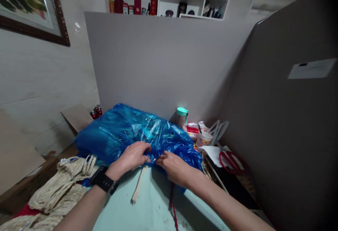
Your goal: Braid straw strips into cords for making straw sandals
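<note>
A large, crinkled blue plastic bag lies across the far part of the pale green tabletop. Over its near edge rests my left hand, with thumb and forefinger curved and a gap between them; a black watch is on that wrist. My right hand is closed in a pinch at the same edge, just to the right. A small pale bit shows by its fingertips, too small to name. Below my hands lies a short cream strip of cord. A thin red cord hangs down beneath my right hand.
Hanks of cream braided cord are heaped at left. On the right are red-handled scissors, a paper cup and a dark flat panel. A jug with a turquoise lid stands behind the bag. Grey partitions enclose the back and right.
</note>
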Available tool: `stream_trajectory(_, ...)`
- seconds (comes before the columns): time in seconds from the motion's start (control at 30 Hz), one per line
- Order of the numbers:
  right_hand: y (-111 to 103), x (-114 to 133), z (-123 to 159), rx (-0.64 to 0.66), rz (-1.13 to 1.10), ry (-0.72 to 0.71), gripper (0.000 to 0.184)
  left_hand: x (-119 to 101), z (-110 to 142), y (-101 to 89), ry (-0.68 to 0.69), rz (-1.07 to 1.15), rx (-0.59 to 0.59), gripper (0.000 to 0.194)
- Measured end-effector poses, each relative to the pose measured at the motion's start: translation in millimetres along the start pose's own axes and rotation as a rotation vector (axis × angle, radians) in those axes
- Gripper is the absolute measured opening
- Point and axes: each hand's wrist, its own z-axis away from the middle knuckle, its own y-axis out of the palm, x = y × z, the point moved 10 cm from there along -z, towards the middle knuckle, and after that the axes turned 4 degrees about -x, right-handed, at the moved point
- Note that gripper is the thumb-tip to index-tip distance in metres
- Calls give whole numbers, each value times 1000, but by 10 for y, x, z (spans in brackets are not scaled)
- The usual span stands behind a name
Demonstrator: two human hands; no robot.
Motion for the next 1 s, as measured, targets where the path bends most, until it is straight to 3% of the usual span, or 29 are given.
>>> stream_trajectory(0.1,21,-176,-93,-51,-17,-3,52,57,34,113,-8,13,28,29)
stream_trajectory(0.17,-33,-276,-111,-95,-38,1,54,90,40,138,-35,18,0,25)
stream_trajectory(0.33,-280,-340,-35,-260,-87,17,43,179,-32,40,-109,131,-103,17)
stream_trajectory(0.43,-398,-155,48,-356,-88,-19,36,265,-89,-92,-149,258,-187,17)
stream_trajectory(0.57,-417,436,129,-461,66,-299,27,372,-108,-237,-214,401,-294,9)
stream_trajectory(0.67,-179,651,38,-368,193,-378,25,355,-87,-341,-222,478,-356,12)
stream_trajectory(0.8,117,455,-173,-225,273,-260,8,250,-42,-491,-194,560,-416,20)
stream_trajectory(1.0,62,175,-301,-291,225,-112,19,111,28,-666,-128,649,-501,18)
